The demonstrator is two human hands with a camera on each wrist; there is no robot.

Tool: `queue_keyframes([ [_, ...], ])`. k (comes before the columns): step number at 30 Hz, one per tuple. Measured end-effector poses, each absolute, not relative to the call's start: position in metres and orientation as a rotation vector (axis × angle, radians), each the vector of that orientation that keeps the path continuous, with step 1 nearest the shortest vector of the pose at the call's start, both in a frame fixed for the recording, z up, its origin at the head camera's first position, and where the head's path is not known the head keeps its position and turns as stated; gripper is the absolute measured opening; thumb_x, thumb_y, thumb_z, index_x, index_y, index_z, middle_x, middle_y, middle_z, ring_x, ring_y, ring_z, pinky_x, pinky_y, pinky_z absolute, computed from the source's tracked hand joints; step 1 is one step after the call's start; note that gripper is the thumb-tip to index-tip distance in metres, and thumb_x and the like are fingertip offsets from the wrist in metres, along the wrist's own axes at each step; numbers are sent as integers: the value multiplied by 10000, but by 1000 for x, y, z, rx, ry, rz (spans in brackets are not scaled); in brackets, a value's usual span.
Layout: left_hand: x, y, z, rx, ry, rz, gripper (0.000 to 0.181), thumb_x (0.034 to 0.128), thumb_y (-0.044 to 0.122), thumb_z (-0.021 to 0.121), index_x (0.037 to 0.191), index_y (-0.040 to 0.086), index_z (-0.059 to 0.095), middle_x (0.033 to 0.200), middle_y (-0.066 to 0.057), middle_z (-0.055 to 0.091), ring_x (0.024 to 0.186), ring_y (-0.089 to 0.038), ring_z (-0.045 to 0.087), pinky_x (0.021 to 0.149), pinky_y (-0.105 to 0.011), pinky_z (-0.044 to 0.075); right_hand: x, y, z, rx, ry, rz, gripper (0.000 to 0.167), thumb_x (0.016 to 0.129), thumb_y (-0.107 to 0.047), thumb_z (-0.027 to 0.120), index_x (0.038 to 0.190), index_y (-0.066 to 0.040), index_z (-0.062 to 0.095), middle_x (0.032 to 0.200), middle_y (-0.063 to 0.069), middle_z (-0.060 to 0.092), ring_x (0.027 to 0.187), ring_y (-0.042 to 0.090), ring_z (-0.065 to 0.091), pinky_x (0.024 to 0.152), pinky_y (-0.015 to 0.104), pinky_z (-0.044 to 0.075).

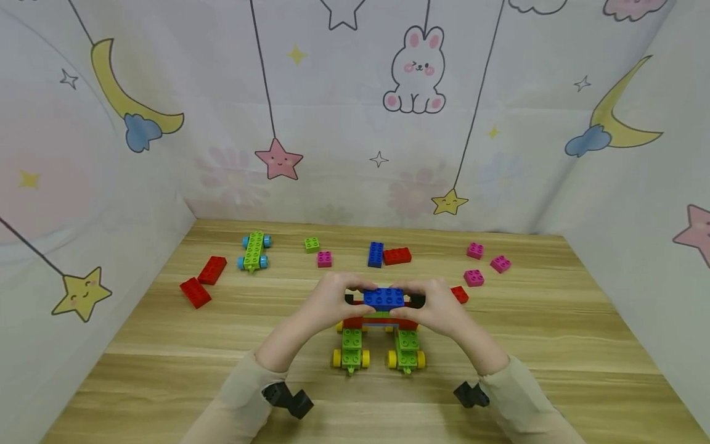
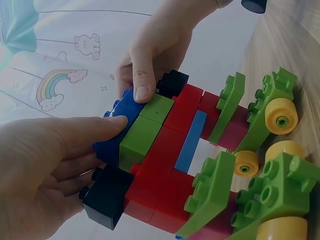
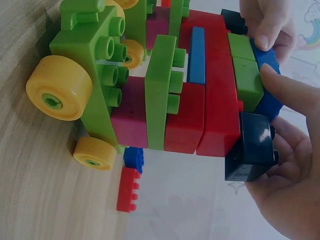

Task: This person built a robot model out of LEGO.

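A blue building brick lies across the top of a toy block build, over light green bricks. My left hand pinches its left end between thumb and fingers. At the other end my right hand pinches the same brick. Beneath are stacked red bricks, a light blue plate and black bricks at both sides. Two green wheeled bases with yellow wheels carry the build on the wooden table. The fingertips behind the blue brick are partly hidden.
A green car base with blue wheels and two red bricks lie at the left. Toward the back are a green brick, a blue brick and a red brick. Several pink bricks lie around, mostly back right.
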State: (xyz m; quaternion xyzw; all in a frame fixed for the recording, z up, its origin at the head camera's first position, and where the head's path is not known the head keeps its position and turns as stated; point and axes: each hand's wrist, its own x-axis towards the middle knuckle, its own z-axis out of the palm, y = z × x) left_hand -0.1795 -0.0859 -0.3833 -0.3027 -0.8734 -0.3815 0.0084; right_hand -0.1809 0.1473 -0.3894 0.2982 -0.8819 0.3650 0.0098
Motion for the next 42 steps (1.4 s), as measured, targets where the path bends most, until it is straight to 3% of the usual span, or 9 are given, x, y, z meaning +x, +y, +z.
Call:
queue_keyframes([
  [18, -178, -85, -384, -940, -2718, -1200, 332, 828, 144, 785, 1139, 46, 723, 1118, -94, 726, 1006, -226, 663, 847, -336, 576, -180, 147, -392, 904, -2725, 1161, 389, 834, -217, 787, 1146, 3, 710, 1130, 174, 715, 1034, 315, 694, 860, 439, 573],
  [27, -178, -86, -383, -953, -2705, -1165, 328, 814, 152, 799, 1118, 47, 733, 1093, -91, 733, 993, -222, 673, 835, -330, 577, -181, 147, -392, 916, -2724, 1220, 378, 830, -214, 790, 1133, 0, 715, 1098, 160, 727, 916, 230, 726, 763, 324, 599],
  [34, -179, -86, -382, -978, -2695, -1139, 336, 814, 166, 801, 1120, 44, 733, 1093, -95, 734, 989, -221, 674, 824, -305, 580, -182, 148, -392, 931, -2728, 1195, 380, 836, -220, 785, 1135, 3, 713, 1102, 164, 725, 962, 271, 718, 802, 404, 593],
  [42, -184, -90, -384, -1083, -2666, -1103, 356, 814, 179, 802, 1131, 40, 719, 1094, -86, 732, 994, -215, 668, 862, -361, 573, -183, 148, -393, 968, -2710, 1124, 366, 835, -206, 784, 1126, 5, 715, 1102, 161, 726, 1003, 292, 707, 846, 421, 579],
])
